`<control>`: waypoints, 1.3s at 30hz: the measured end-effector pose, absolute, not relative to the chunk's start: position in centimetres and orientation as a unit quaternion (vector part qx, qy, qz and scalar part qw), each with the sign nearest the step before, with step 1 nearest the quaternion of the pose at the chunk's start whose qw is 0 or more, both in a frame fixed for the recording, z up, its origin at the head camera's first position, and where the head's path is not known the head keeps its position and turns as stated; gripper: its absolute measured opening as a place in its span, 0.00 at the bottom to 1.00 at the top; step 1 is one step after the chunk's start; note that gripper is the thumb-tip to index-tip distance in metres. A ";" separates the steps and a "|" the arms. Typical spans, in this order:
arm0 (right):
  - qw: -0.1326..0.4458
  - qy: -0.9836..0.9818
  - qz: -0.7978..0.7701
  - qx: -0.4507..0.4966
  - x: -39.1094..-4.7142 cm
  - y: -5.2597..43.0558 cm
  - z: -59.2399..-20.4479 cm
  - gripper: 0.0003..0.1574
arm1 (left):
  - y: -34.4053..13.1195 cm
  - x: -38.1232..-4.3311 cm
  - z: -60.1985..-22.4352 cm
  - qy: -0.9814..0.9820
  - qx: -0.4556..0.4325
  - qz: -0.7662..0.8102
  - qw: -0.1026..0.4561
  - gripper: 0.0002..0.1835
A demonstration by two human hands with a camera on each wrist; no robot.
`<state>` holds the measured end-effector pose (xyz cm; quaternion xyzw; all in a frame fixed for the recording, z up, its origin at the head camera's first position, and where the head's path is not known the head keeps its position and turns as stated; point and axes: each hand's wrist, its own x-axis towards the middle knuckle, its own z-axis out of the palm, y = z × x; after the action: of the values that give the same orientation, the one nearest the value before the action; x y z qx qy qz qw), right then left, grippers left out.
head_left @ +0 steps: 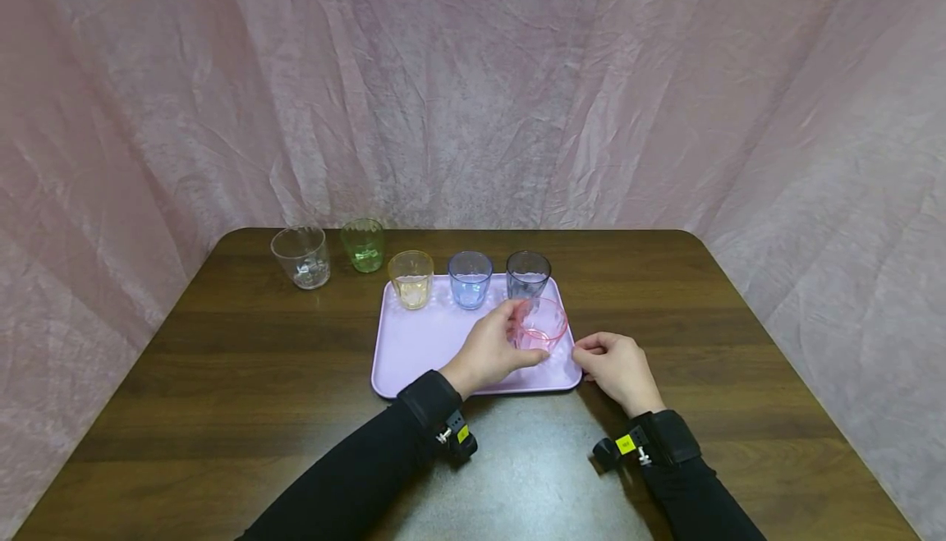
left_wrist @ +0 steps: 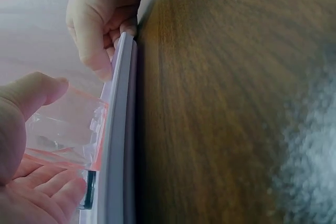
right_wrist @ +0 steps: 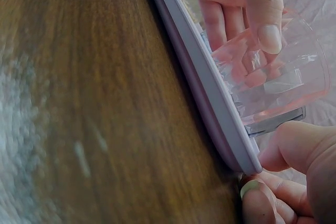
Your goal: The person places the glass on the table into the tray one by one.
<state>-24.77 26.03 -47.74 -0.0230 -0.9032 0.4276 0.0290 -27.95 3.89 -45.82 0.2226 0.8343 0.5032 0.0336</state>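
Observation:
My left hand (head_left: 493,348) holds a pink-tinted glass (head_left: 545,329) at the right part of a lilac tray (head_left: 417,352), with the thumb on the near side and the fingers behind. In the right wrist view the same pink glass (right_wrist: 283,74) has its base close to the tray floor; contact is hard to tell. My right hand (head_left: 619,370) grips the tray's right edge near the front corner, thumb over the rim and fingers outside it. Along the tray's back side stand a yellow glass (head_left: 411,282), a blue glass (head_left: 470,282) and a grey glass (head_left: 528,272), partly hidden behind the pink one.
A clear glass (head_left: 301,259) and a green glass (head_left: 363,245) stand on the wooden table (head_left: 296,377) beyond the tray's back left corner. Past the table's back edge hangs a pink curtain (head_left: 473,98).

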 end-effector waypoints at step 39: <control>0.012 -0.909 0.416 -0.031 -24.7 26.0 -47.5 0.11 | 1.5 -27.6 -43.4 0.832 0.227 0.506 -0.003 0.47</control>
<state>-24.69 26.04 -47.49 -0.0307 -0.9089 0.4158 0.0116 -27.57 1.52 -43.39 0.2273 0.8320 0.5060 -0.0028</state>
